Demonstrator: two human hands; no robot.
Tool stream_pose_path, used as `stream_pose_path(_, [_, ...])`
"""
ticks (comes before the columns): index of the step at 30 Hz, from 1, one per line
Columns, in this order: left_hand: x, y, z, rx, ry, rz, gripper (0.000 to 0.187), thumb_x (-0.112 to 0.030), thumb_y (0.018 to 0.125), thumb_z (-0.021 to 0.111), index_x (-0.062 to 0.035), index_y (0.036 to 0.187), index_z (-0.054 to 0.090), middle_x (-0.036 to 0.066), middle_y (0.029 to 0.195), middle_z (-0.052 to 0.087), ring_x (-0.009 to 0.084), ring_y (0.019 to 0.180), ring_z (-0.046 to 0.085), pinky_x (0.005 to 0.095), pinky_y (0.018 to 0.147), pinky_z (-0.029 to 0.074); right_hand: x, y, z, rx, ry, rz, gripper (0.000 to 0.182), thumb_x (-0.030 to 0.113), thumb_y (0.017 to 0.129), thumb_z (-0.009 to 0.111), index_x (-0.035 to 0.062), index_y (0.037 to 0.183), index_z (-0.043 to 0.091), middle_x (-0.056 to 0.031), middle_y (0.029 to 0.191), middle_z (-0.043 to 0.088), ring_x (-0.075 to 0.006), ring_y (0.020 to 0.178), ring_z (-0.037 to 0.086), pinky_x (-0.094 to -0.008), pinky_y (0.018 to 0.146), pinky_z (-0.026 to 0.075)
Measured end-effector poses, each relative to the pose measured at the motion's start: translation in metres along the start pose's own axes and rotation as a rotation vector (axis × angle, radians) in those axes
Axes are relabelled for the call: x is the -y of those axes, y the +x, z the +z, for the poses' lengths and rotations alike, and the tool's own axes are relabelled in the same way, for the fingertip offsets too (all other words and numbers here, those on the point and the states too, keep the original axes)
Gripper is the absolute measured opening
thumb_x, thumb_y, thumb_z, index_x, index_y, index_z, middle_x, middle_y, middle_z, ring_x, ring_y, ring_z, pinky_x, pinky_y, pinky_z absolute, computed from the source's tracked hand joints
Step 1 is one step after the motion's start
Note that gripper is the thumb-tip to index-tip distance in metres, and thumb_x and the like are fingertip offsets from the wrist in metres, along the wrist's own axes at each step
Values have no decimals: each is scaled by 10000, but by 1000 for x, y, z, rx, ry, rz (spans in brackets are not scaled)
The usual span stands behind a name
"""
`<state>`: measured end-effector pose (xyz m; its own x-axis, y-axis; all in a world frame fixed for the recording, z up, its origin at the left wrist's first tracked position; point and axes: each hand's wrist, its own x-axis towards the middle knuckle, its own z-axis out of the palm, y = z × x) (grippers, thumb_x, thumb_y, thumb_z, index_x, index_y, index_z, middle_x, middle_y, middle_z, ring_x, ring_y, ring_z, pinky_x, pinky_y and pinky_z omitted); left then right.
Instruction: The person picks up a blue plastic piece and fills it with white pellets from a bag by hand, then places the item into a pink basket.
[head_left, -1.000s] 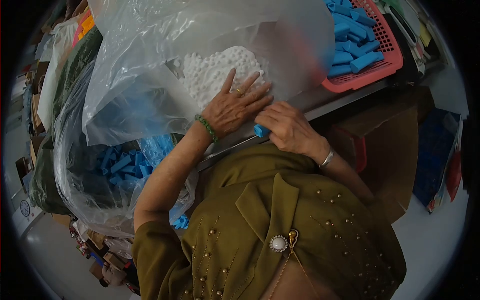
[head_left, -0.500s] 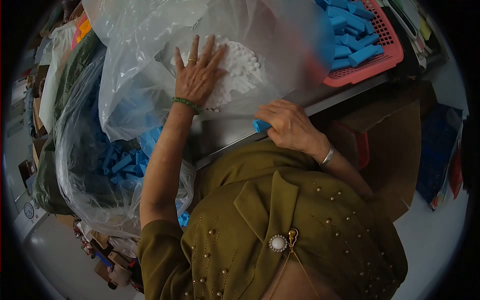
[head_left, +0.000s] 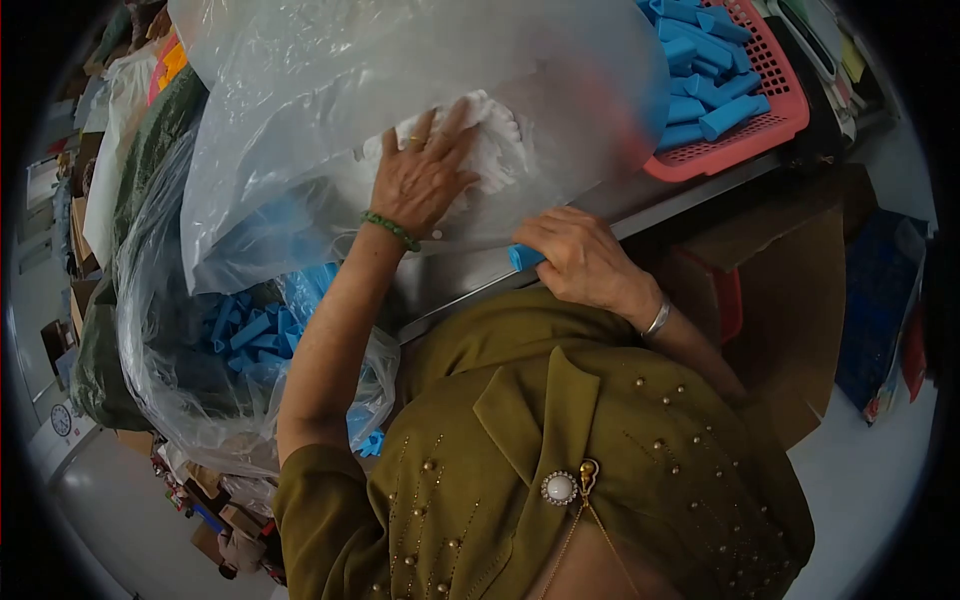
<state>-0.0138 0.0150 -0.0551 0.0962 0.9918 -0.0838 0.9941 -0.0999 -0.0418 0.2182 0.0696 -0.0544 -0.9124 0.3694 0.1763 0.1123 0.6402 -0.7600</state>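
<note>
My left hand (head_left: 422,180), with a ring and a green bead bracelet, lies over a heap of small white pieces (head_left: 497,140) at a clear plastic bag (head_left: 290,130). Its fingers are stretched out and apart, the tips on the heap. One loose white piece (head_left: 437,234) sits beside the wrist. By the metal table edge (head_left: 640,215), my right hand (head_left: 590,262) is closed round a blue triangular tube (head_left: 522,257), of which only one end shows.
A pink basket (head_left: 790,125) full of blue tubes stands at the upper right. Left of me, a large clear bag (head_left: 150,350) holds many blue tubes (head_left: 255,330). A cardboard box (head_left: 800,300) stands below the table at right.
My left hand has shifted right and slightly down over the white heap, its fingers closer together. The plastic bag sheet has moved with it. My right hand stays with the blue tube.
</note>
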Motion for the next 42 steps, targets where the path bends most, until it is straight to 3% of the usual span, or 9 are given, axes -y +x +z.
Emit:
stream_pose_path(4, [21,-11,1,-121,14,-192,509,-212,819,663,-187,1310,531,69,1474,366,304,1381,299,584,1080,221,-1,0,2,-10,8,12,277,-43,649,574,21,918,586,-116,856,615,-331,862,591,-416,747,474])
stream_pose_path(7, [32,-5,-1,-219,-412,-277,546,-170,786,688,-155,1308,530,128,1429,412,340,1327,373,487,1050,334,2,4,0,-24,42,7,263,-31,682,588,23,939,579,-121,853,615,-340,837,594,-414,727,477])
stream_pose_path(9, [29,5,-13,9,-492,-455,544,-106,748,694,-128,1275,558,158,1318,502,362,1211,472,402,982,414,0,7,0,-39,77,-3,255,-14,703,605,25,953,574,-128,851,614,-346,821,594,-414,715,477])
stream_pose_path(18, [47,9,22,-355,-443,-302,391,-173,710,728,-86,1085,662,143,973,641,338,868,618,411,796,485,2,23,-6,-95,140,-19,265,46,755,666,28,996,557,-147,837,612,-359,781,595,-418,669,477])
stream_pose_path(25, [71,19,11,-145,-171,-568,410,-278,848,600,-126,1228,589,155,1047,660,376,958,619,441,833,478,1,26,-8,-91,166,-9,295,36,747,674,36,1015,552,-137,839,620,-352,776,603,-409,663,479])
stream_pose_path(30, [104,57,26,-446,-382,-390,426,-277,872,535,-136,1274,554,184,1185,597,385,1094,549,447,902,451,1,25,-8,-24,170,40,319,65,739,663,7,1030,546,-170,906,622,-388,864,598,-444,723,489])
stream_pose_path(31, [114,68,17,113,-345,-597,393,-254,855,538,-126,1223,586,187,1232,561,374,1128,526,455,910,448,1,24,-8,-31,175,35,315,67,738,664,6,1024,546,-170,899,620,-388,862,598,-444,721,488])
stream_pose_path(34, [161,93,86,-258,81,-402,363,-251,843,557,-122,1179,606,187,1189,579,371,1092,546,460,884,466,2,24,-10,-40,186,12,305,66,736,664,4,1011,546,-173,888,618,-388,855,596,-447,717,485])
stream_pose_path(42, [154,28,46,-264,-167,-416,368,-264,850,557,-120,1187,597,180,1191,581,368,1091,550,467,883,469,-2,19,-11,-80,230,15,311,40,746,684,26,1026,549,-152,847,618,-362,778,607,-413,667,485])
